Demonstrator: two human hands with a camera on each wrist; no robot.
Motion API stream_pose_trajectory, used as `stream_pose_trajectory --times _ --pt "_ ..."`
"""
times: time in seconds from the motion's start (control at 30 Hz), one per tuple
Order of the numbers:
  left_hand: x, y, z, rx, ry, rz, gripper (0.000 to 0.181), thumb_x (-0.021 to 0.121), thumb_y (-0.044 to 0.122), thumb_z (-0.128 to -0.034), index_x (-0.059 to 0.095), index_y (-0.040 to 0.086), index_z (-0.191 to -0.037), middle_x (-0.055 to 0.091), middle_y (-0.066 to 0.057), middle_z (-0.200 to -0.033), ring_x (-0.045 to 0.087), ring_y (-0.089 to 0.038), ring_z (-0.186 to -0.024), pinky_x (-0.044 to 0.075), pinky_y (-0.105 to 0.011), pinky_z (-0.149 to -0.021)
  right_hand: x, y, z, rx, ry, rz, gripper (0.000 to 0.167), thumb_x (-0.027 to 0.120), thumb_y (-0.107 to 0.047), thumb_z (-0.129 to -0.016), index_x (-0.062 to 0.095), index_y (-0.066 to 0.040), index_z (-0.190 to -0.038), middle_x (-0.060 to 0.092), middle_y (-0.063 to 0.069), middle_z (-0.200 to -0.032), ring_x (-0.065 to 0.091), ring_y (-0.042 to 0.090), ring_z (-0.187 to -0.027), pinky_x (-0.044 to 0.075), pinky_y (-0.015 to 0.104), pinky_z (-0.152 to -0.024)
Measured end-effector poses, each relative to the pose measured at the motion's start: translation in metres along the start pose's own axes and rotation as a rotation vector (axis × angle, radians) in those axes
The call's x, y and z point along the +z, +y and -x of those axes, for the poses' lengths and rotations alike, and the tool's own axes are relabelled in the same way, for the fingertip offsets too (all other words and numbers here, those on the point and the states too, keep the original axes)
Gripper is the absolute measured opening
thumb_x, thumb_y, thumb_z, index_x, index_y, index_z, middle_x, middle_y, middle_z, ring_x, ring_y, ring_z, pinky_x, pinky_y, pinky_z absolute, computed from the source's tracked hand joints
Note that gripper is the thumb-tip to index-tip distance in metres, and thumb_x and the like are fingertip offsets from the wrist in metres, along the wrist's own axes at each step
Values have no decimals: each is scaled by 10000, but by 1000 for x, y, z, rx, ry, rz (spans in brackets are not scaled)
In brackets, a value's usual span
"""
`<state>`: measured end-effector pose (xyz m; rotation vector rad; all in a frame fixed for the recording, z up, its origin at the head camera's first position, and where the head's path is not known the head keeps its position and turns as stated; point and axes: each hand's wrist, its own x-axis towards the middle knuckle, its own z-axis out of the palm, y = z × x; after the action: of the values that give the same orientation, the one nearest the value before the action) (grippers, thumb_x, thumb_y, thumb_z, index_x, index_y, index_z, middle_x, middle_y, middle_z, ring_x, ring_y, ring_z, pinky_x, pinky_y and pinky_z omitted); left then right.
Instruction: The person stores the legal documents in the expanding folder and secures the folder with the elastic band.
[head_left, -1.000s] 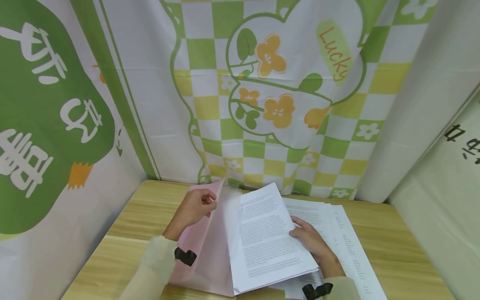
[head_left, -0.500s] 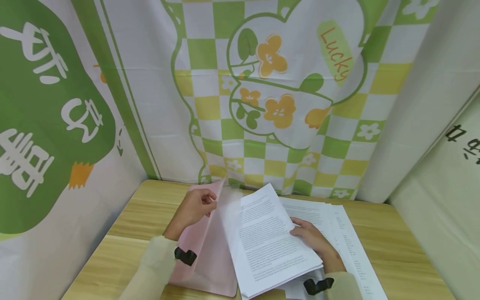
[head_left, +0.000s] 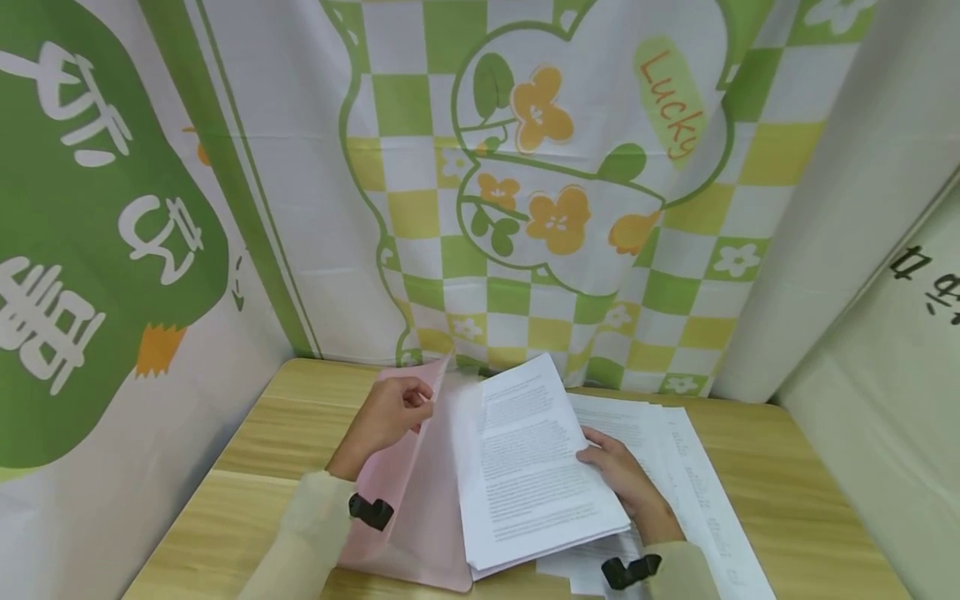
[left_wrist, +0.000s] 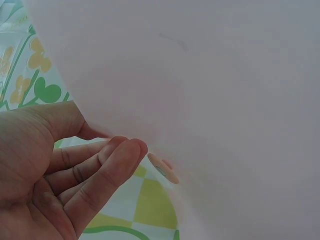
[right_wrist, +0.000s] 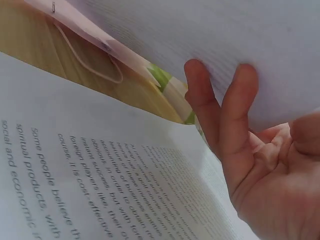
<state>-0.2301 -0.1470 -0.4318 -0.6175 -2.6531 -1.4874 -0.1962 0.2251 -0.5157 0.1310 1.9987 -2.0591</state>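
A pink translucent document folder [head_left: 435,533] lies on the table with its front flap lifted. My left hand [head_left: 386,412] pinches the flap's edge between thumb and fingers; the left wrist view shows the flap [left_wrist: 215,90] close up, with a small round button [left_wrist: 163,169] beside the fingertips. In my right hand [head_left: 626,479] is a stack of printed sheets [head_left: 532,467], gripped at its right edge and tilted above the table. The left part of the stack reaches into the folder's opening. Seen from the right wrist, two fingers [right_wrist: 240,105] lie against the stack's underside.
More printed sheets [head_left: 708,492] lie spread on the wooden table [head_left: 810,517] under and right of my right hand. A thin pinkish loop of cord [right_wrist: 90,72] shows below the folder. A patterned curtain [head_left: 510,275] hangs along the table's back edge.
The stack in my right hand slid a little right and toward me, then back left and away, deeper into the folder's opening. My left hand stays on the flap.
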Motion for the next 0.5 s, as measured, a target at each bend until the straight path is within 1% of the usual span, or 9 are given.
stream_pose_trajectory --times 0.27,0.4,0.5 --pt "-1 1 0 -5 7 -6 73 688 13 -911 706 -32 -966 670 -9 -727 659 -153 -554 573 -312 -559 2 2 1 -5 27 6 583 465 1 -981 359 52 -1551 594 302 -1315 692 335 -1009 594 383 -776" --pt "-1 1 0 0 6 -13 84 685 16 -911 708 -36 -973 670 -7 -723 659 -151 -551 574 -311 -563 -2 4 0 -2 7 7 613 483 -4 -973 338 35 -1568 581 305 -1335 687 349 -1033 593 392 -792" --pt "-2 1 0 3 8 -18 81 684 14 -910 708 -34 -971 671 -7 -721 658 -148 -550 574 -309 -565 -6 5 -1 18 -36 -4 669 501 5 -947 307 7 -1587 556 303 -1374 675 343 -1062 585 399 -817"
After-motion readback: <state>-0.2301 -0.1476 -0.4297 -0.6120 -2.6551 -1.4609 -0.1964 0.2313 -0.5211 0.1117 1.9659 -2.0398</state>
